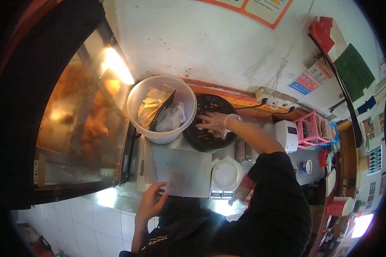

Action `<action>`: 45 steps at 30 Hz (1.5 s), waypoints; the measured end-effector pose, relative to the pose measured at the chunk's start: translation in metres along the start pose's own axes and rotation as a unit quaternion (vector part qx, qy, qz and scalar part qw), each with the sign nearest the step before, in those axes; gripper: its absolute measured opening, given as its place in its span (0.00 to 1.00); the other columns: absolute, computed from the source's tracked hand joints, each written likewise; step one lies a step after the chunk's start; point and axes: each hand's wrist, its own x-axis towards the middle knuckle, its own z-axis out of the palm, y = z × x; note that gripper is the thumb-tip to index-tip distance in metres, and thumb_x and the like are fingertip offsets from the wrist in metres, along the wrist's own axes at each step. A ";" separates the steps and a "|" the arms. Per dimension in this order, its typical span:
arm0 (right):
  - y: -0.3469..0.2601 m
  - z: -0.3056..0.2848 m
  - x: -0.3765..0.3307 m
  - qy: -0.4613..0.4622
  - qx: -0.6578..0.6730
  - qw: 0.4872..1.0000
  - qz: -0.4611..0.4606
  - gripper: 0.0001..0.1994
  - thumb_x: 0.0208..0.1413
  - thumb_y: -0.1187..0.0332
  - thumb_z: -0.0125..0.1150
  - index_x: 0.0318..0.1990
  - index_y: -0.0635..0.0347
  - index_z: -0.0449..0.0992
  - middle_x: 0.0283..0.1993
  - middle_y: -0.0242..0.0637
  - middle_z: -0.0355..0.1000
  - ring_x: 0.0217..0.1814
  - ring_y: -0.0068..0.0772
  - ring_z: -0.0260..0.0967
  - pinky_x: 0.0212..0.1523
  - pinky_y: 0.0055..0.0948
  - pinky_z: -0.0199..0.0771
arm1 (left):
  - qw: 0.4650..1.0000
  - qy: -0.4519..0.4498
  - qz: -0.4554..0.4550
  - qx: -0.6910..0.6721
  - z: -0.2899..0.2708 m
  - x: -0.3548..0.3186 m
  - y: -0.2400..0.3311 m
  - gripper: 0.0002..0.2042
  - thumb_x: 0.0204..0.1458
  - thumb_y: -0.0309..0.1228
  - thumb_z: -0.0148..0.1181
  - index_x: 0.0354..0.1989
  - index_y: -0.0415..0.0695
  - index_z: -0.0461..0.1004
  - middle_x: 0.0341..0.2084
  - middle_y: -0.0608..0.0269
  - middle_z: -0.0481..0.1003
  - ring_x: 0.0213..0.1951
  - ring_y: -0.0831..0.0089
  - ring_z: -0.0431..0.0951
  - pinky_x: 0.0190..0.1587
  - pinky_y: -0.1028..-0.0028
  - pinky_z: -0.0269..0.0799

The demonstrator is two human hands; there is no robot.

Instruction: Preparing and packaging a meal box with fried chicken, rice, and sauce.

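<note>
My right hand (214, 122), in a clear plastic glove, reaches into a round black basin (206, 144) with its fingers spread. Small brown bits lie on the basin's dark bottom around the fingers; I cannot tell whether any are under the palm. My bare left hand (152, 200) hovers by the near left corner of a grey cutting board (180, 171), thumb and fingers apart, holding nothing. Just left of the basin stands a white plastic bucket (162, 136) containing clear plastic bags (171, 118) and yellowish packaging. A small white kitchen scale (224, 175) sits right of the board.
At the left a lit glass display cabinet (83, 124) closes off the counter. Power sockets (281, 102) with cables run along the wall behind. To the right stand a white box-shaped device (286, 136), a pink rack (311, 129) and a small tub (306, 166).
</note>
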 end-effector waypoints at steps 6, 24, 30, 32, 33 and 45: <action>-0.013 -0.009 0.013 -0.011 0.076 0.997 0.016 0.43 0.37 0.60 0.74 0.66 0.43 0.61 0.63 0.53 0.56 0.62 0.60 0.60 0.58 0.52 0.70 | 0.999 0.037 -0.029 -0.014 0.000 -0.009 -0.014 0.16 0.56 0.26 0.61 0.53 0.39 0.73 0.44 0.51 0.77 0.42 0.64 0.81 0.46 0.69 0.75; -0.084 -0.006 -0.084 0.501 0.718 0.481 0.052 0.23 0.50 0.79 0.65 0.53 0.51 0.66 0.45 0.32 0.66 0.49 0.25 0.68 0.46 0.29 0.78 | 0.999 0.031 -0.007 -0.002 0.019 -0.021 -0.009 0.16 0.57 0.25 0.59 0.54 0.42 0.74 0.31 0.57 0.79 0.34 0.73 0.78 0.42 0.72 0.73; -0.206 -0.029 -0.268 0.636 0.644 0.413 0.099 0.28 0.48 0.74 0.72 0.57 0.51 0.66 0.51 0.29 0.65 0.55 0.24 0.63 0.56 0.28 0.70 | 0.996 -0.078 0.027 -0.029 0.084 -0.023 0.019 0.16 0.59 0.26 0.59 0.56 0.39 0.72 0.32 0.59 0.79 0.36 0.74 0.79 0.45 0.73 0.74; -0.254 -0.011 -0.327 0.596 0.611 0.441 0.276 0.32 0.46 0.73 0.73 0.60 0.56 0.65 0.53 0.30 0.66 0.57 0.25 0.64 0.60 0.29 0.65 | 0.987 -0.155 0.027 0.008 0.112 -0.019 0.031 0.17 0.58 0.27 0.61 0.56 0.38 0.72 0.35 0.56 0.79 0.37 0.74 0.79 0.46 0.72 0.74; -0.273 0.016 -0.352 0.591 0.569 0.462 0.338 0.31 0.46 0.73 0.73 0.59 0.57 0.66 0.51 0.31 0.67 0.55 0.25 0.66 0.58 0.29 0.68 | 0.985 -0.168 0.032 0.007 0.133 -0.013 0.034 0.17 0.58 0.27 0.61 0.56 0.38 0.72 0.35 0.56 0.79 0.37 0.74 0.79 0.46 0.72 0.74; -0.346 0.246 -0.327 0.429 0.419 0.464 0.652 0.29 0.47 0.62 0.66 0.58 0.61 0.70 0.56 0.55 0.69 0.64 0.56 0.63 0.64 0.44 0.66 | 0.933 -0.287 0.211 0.051 0.366 -0.032 0.121 0.28 0.55 0.29 0.66 0.63 0.37 0.62 0.61 0.50 0.62 0.44 0.69 0.78 0.45 0.72 0.74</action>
